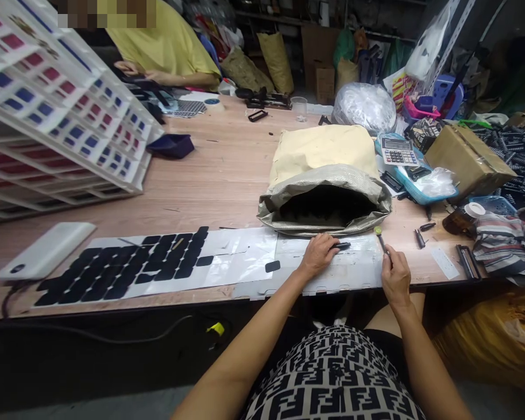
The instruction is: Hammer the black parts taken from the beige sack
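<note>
My left hand (318, 255) is closed on a small black plastic piece (343, 246), which sticks out from the fingertips over a white sheet. My right hand (395, 273) grips the dark handle of a small tool with a round yellow-green head (378, 231); its exact kind is unclear. Just beyond both hands lies a beige woven sack (326, 146), its dark mouth facing me. Left of my left hand, a single black rounded pad (272, 266) rests on the sheet. Many more black pads (109, 271) cover a white backing sheet (240, 245) farther left.
A white plastic crate (65, 111) leans at the left, near a white box-shaped device (46, 251). Rightward are a calculator (399, 151), a cardboard box (470, 157), a lidded jar (462, 219) and loose black parts (420, 238). A person in yellow (166, 46) sits across the table.
</note>
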Demonstrator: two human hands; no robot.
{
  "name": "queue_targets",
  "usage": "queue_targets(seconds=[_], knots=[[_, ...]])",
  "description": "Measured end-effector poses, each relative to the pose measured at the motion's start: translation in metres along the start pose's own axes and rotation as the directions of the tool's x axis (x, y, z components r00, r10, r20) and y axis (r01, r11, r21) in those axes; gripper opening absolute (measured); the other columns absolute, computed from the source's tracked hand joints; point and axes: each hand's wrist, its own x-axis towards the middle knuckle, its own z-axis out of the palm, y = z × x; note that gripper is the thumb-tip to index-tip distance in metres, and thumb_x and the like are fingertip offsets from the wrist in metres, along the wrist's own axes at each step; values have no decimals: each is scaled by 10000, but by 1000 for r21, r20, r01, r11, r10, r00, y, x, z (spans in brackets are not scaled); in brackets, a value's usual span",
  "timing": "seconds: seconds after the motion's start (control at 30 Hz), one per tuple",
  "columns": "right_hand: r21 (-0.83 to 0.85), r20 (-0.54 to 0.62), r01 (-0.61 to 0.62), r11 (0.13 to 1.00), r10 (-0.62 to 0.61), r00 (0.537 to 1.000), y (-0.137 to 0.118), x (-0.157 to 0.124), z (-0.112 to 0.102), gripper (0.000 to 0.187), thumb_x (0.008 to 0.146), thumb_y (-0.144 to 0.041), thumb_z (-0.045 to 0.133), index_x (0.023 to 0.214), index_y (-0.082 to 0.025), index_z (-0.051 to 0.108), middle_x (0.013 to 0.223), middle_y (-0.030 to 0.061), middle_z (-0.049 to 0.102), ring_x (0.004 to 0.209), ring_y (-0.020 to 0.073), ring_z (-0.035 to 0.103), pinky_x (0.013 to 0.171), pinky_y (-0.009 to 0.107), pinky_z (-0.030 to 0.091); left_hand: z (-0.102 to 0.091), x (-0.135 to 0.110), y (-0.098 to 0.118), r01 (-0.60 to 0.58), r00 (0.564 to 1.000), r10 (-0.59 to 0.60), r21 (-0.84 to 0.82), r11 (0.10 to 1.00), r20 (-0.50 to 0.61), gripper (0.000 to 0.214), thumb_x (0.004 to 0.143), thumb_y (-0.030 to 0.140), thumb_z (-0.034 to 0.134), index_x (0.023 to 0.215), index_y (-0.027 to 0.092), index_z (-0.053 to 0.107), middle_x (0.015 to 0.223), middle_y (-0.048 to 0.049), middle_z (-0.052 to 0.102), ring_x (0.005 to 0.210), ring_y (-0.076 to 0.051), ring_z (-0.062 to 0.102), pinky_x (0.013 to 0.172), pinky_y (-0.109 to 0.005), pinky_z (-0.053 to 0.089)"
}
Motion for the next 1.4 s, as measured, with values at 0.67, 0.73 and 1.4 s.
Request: queue_targets(seconds=[0.67, 0.73, 1.4], knots=[[189, 249, 128, 973, -174, 953, -38, -14, 21, 333, 1010, -272, 435, 1232, -206, 674, 999, 87, 694, 953, 201, 666, 888, 317, 530, -5, 4, 2, 79, 997, -77, -91, 993, 31, 169, 932, 257, 615, 1076, 247, 702, 999, -32, 647, 957, -213, 549, 867, -373, 406], [174, 243, 125, 977, -166, 956, -34, -13, 22, 325, 1005, -264, 442, 1225, -207, 675, 1004, 81, 695, 953, 197, 661, 882, 309, 523, -5, 5, 3, 85, 996, -83, -93, 992, 31, 178, 928, 254, 619, 1088, 247, 698, 1013, -34, 649, 969, -217, 548, 877, -378, 405], [-499, 12, 55, 865, -57, 998, 31, 10, 16, 278, 950, -210, 518, 1166, -194, 691, 898, 79, 597, 840, 220, 475, 705, 330, 310, -20, -51, 23, -98, 992, 106, -108, 989, 70, 178, 953, 273, 567, 1072, 244, 695, 1177, -66, 625, 1134, -251, 518, 1003, -421, 424]])
